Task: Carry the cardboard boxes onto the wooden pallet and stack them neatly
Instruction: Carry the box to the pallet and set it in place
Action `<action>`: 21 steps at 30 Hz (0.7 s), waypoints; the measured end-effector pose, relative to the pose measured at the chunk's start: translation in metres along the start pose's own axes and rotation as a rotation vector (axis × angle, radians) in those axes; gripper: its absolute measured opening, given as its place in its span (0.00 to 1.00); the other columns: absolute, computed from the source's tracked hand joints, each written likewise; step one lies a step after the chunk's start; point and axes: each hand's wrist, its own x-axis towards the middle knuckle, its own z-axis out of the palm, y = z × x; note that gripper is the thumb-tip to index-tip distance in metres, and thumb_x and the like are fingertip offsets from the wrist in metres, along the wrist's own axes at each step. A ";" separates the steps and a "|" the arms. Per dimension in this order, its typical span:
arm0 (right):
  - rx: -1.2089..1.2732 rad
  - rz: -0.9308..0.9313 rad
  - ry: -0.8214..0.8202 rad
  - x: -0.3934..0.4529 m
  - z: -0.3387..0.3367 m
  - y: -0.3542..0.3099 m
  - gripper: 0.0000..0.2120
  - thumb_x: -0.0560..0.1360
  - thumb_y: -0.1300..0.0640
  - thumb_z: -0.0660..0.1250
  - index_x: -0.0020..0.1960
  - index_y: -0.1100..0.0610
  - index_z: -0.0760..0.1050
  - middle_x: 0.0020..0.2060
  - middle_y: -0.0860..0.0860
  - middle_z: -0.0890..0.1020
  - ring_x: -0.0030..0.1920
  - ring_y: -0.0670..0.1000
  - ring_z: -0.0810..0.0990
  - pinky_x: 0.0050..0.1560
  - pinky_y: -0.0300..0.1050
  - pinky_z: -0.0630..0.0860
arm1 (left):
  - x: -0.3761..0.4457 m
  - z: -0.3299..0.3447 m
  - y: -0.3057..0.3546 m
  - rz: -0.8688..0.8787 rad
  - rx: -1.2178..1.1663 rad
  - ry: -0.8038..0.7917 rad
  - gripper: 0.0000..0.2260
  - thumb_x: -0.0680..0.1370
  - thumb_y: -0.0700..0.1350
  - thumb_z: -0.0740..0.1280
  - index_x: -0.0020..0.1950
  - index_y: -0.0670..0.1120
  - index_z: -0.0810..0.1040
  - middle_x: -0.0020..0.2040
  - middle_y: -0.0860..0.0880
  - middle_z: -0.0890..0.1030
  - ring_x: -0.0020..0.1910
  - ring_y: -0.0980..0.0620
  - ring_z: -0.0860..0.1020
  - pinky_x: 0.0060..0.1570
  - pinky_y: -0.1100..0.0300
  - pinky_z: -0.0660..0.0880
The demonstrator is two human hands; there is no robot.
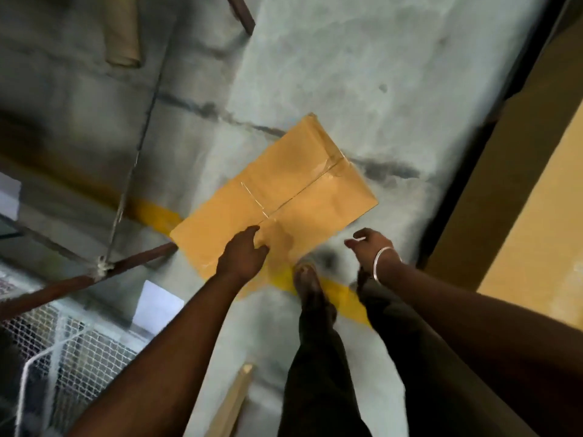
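Observation:
A taped brown cardboard box (277,190) lies flat on the grey concrete floor in the middle of the head view, turned at an angle. My left hand (243,253) rests on its near edge, fingers curled over the cardboard. My right hand (370,247), with a metal bangle on the wrist, hovers just right of the box's near corner with fingers spread, touching nothing. More cardboard boxes (536,222) stand stacked along the right side. No wooden pallet can be made out; only a pale wooden piece (235,402) shows at the bottom.
A yellow floor line (340,294) runs under the box and my foot (310,282). Rusty metal bars (94,275) and wire mesh (72,351) stand at the lower left. A cardboard tube (123,29) lies at the top left.

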 end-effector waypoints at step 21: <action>0.994 0.386 -0.200 0.065 0.164 -0.026 0.23 0.63 0.59 0.76 0.55 0.59 0.73 0.31 0.56 0.71 0.29 0.54 0.69 0.36 0.48 0.69 | 0.205 -0.041 -0.064 -0.073 -0.163 -0.068 0.18 0.74 0.49 0.59 0.64 0.55 0.74 0.63 0.50 0.78 0.61 0.44 0.76 0.64 0.42 0.71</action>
